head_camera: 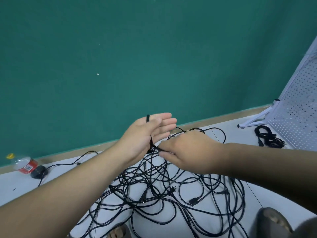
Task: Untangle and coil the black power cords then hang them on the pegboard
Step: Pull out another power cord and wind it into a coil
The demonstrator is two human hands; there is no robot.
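Green wall [120, 57] behind, pale floor [231, 134], wooden skirting between them. A white pegboard [298, 107] leans on its stand at the far right.

Position: the tangle of black power cords [154, 194] lies on the floor, near and central. One coiled bundle [268, 137] lies just beside the pegboard's foot, not yet hung.

Left hand [147, 134]: fingers straight and together, a strand [151, 141] looped round the palm. Right hand [187, 150]: fingers curled, apparently pinching that same strand just below the heel of the left palm.

Handling (judgement): the cords look light, limp and rubbery, and likely to drag and snag where they cross. The moulded ends are the stiff parts and will probably catch in loops. The best hold is close to an end, letting the slack feed through.

Count:
- One tangle; the cords in it cannot be counted.
- Two ends plainly show: a plug [172, 189] and a connector [193, 201].
- One coiled bundle and one pegboard.
- One plastic bottle [24, 163] at the far left.
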